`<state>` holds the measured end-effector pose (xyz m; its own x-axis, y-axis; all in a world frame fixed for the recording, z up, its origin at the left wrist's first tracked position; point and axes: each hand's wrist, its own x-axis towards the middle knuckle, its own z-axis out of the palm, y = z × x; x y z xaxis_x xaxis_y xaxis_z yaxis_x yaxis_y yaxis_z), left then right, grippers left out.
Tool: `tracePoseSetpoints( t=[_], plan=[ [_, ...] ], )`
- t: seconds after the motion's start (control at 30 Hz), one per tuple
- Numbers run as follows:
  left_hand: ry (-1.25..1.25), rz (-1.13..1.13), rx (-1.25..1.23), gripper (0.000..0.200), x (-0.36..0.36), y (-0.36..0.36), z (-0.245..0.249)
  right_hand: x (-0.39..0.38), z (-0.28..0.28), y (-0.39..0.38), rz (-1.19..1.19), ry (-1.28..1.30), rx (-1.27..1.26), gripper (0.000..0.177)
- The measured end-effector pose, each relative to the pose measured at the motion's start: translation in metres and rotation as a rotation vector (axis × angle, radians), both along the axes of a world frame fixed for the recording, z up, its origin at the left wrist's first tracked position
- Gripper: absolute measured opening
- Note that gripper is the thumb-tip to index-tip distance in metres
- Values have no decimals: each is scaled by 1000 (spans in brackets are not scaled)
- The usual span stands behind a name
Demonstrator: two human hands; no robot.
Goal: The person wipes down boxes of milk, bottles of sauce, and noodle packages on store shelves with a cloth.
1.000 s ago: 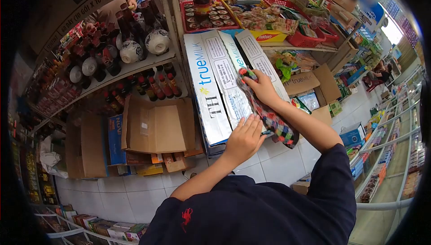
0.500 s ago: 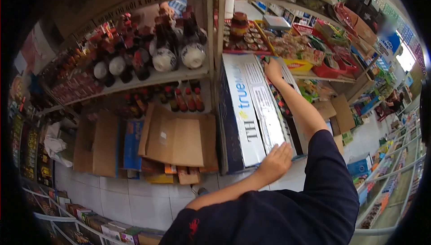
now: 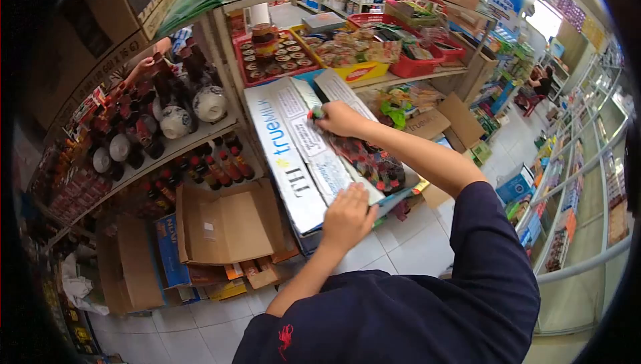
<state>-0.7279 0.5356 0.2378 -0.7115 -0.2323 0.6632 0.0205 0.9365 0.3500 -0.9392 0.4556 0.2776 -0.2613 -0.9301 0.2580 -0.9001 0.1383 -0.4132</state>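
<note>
A white TH true MILK carton (image 3: 270, 134) lies in front of me with its top flaps parted. Through the gap, a dark pack with red and green spots (image 3: 374, 164), shiny like plastic wrap, shows inside. My right hand (image 3: 339, 120) is closed at the far part of the gap, around a small dark piece with red and green (image 3: 315, 114); what exactly it is, I cannot tell. Flat on the near end of a flap rests my left hand (image 3: 350, 216), fingers stretched out.
Left of the carton, a shelf holds dark bottles with white bowls (image 3: 177, 122) and a lower row of sauce bottles (image 3: 227, 167). Opened cardboard boxes (image 3: 230, 224) lie below. Behind stand a red tray of jars (image 3: 277, 57) and red baskets (image 3: 417, 64). A person (image 3: 539, 84) sits far right.
The view has swung right, so the carton appears further left. My right hand has drawn back from the carton's far end, and more of the dark pack shows. My left hand stays on the flap.
</note>
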Motion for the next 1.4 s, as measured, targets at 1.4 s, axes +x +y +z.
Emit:
tracePoseSetpoints(
  t=[1.4],
  plan=[
    [125,236,85,14,-12,14,-3,101,-120,214,-105,-106,-882,36]
  ],
)
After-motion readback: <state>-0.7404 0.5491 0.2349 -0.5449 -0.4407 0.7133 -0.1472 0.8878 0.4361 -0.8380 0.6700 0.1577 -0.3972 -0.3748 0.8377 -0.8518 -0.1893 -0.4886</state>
